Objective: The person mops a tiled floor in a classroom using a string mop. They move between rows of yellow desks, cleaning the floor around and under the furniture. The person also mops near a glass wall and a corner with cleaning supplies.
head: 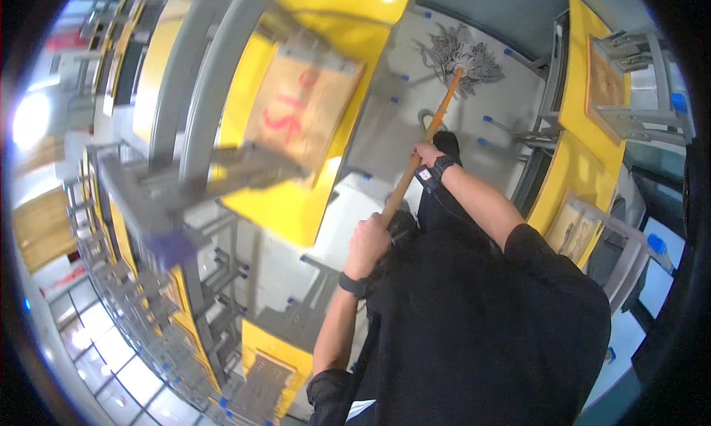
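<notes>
A string mop with grey strands (pixel 460 59) has its head spread on the pale floor (pixel 411 42) ahead of me. Its long wooden handle (pixel 401 191), orange near the head, slants back toward my body. My left hand (pixel 367 245) is wrapped around the upper end of the handle, close to my waist. Farther down the shaft, my right hand (pixel 426 153) grips it with the fingers closed. Both wrists wear dark bands, and a small device hangs by the right one. A dark shoe (pixel 447 144) shows just past the right hand.
A yellow desktop (pixel 272 217) at left carries an upturned chair with a red-marked wooden seat (pixel 303 115). Yellow desks (pixel 583 159) with upturned chairs line the right side. Blue-capped desk feet (pixel 487 119) jut onto the floor. Another yellow desk (pixel 256 337) stands at lower left.
</notes>
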### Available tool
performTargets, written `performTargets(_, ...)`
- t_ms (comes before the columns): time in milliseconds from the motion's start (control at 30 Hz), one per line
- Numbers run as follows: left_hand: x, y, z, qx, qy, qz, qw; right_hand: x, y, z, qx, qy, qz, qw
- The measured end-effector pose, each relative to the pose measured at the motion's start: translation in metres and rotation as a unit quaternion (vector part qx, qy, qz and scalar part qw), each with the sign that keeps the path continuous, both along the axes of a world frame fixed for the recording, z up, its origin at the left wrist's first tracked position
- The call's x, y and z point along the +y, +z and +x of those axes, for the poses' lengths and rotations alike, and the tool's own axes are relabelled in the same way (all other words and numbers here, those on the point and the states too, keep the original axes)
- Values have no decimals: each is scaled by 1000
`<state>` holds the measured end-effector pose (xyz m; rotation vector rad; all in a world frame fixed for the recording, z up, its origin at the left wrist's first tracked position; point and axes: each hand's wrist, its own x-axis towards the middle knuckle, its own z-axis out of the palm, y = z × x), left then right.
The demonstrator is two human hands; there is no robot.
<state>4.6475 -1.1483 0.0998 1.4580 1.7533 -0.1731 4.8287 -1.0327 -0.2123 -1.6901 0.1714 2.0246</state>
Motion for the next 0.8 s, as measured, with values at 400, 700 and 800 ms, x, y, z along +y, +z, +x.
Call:
performTargets(400,-201,184,-81,199,61,19,978,-205,85,-157,74,190,-103,974)
performTargets(700,-260,108,-78,163,112,31,980,-256,99,-156,53,79,-84,992)
performTargets(800,-258,49,-79,86,87,50,991,-261,99,-144,81,102,-56,990)
